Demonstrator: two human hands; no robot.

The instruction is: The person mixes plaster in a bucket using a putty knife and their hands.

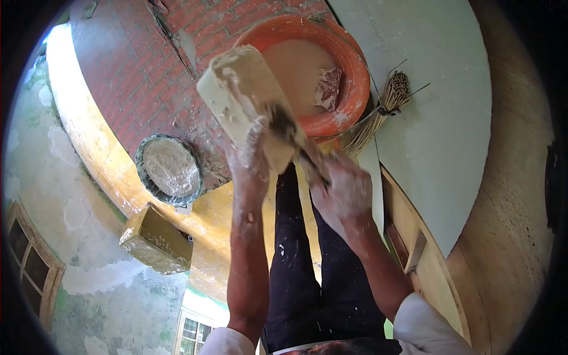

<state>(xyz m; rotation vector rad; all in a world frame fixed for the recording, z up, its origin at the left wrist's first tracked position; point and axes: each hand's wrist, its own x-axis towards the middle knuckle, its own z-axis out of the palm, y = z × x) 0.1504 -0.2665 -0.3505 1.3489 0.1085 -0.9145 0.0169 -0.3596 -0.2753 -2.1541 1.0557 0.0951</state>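
My left hand (251, 155) is closed on a long, cream-coloured rectangular container (223, 94) thickly smeared with wet plaster, held up in front of the basin and overlapping its left side. My right hand (344, 186) grips the handle of a putty knife (283, 125). Its dark blade, blurred by motion, lies against the container's near part, just right of my left fingers. Plaster coats both hands. Behind them sits an orange basin (355, 56) of cloudy pinkish-brown liquid, with a reddish, white-marked packet (327, 89) in it.
A dark-rimmed bowl of whitish plaster (171, 167) stands at the left, near a smeared yellowish box (157, 239). Right of the basin, a tied twig brush (384, 109) lies on a pale green panel (441, 136). Red brick-patterned surface (127, 71) spreads behind. My dark-trousered legs show below.
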